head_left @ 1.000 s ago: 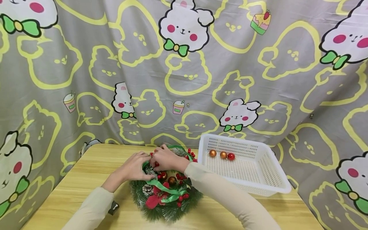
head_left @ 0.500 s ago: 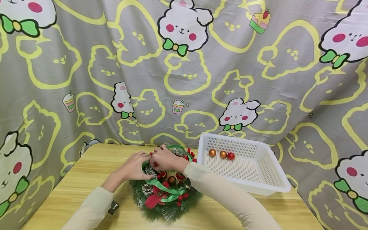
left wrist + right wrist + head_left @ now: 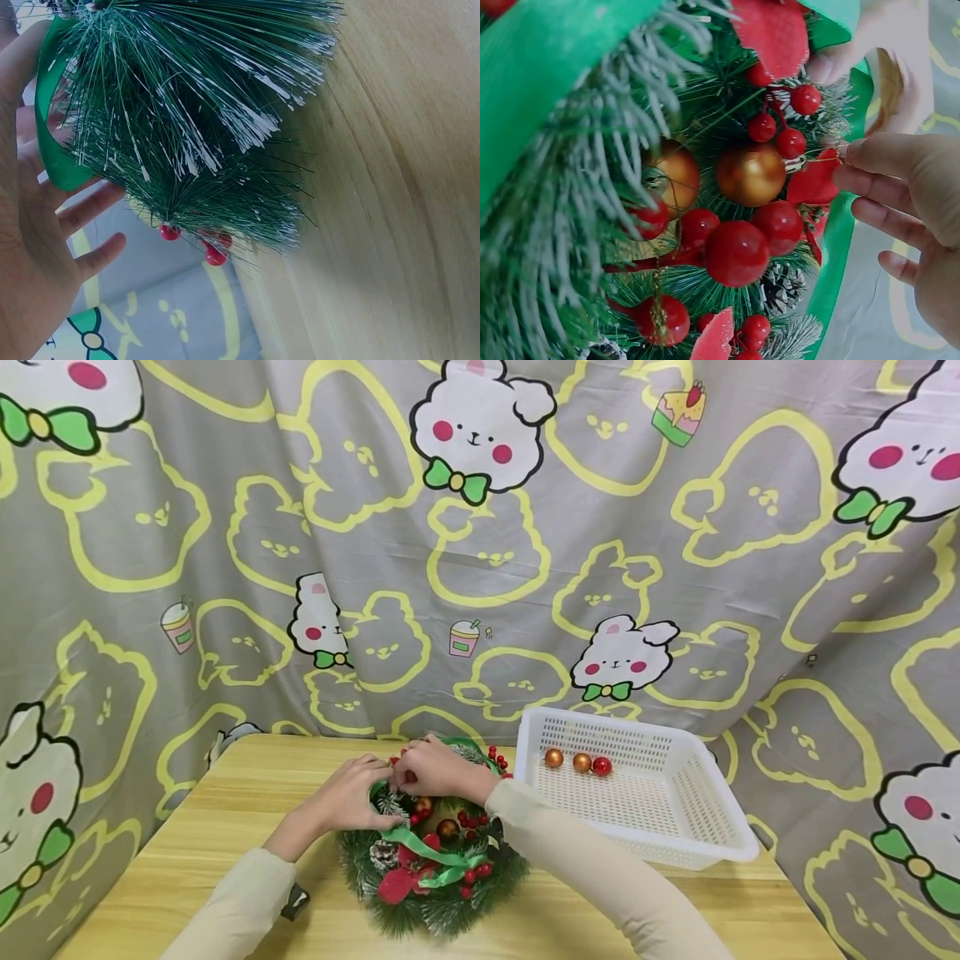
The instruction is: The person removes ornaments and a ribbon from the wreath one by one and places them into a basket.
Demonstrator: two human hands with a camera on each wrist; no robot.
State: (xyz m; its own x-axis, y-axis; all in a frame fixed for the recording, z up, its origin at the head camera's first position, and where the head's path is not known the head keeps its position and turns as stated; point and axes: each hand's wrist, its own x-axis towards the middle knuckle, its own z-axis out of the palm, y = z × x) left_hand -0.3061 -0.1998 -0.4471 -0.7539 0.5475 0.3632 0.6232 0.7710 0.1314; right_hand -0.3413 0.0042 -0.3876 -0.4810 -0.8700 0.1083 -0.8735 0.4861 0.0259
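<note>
A green Christmas wreath (image 3: pixel 442 910) lies on the table, dressed with red berries, red petals, pinecones and a green ribbon (image 3: pixel 408 841). My left hand (image 3: pixel 341 797) grips its left side, thumb over the front; the left wrist view shows the other fingers spread behind the ribbon. At the wreath's far left, my right hand (image 3: pixel 438 774) reaches in. Its thumb and forefinger pinch the thin gold string by the cap of a gold bauble (image 3: pixel 751 174), the remaining fingers loosely bent. Another gold bauble (image 3: pixel 676 180) sits beside it among the needles.
A white perforated basket (image 3: pixel 712 793) stands to the right, holding two gold baubles (image 3: pixel 582 763) and a red bauble (image 3: pixel 602 767). A small dark object (image 3: pixel 296 902) lies beside the left sleeve. Behind the wooden table (image 3: pixel 262 777) hangs a patterned curtain (image 3: pixel 390 543).
My right hand has shifted slightly right and lifted a little, so more of the gold bauble below it shows. The left hand and the wreath stay in place.
</note>
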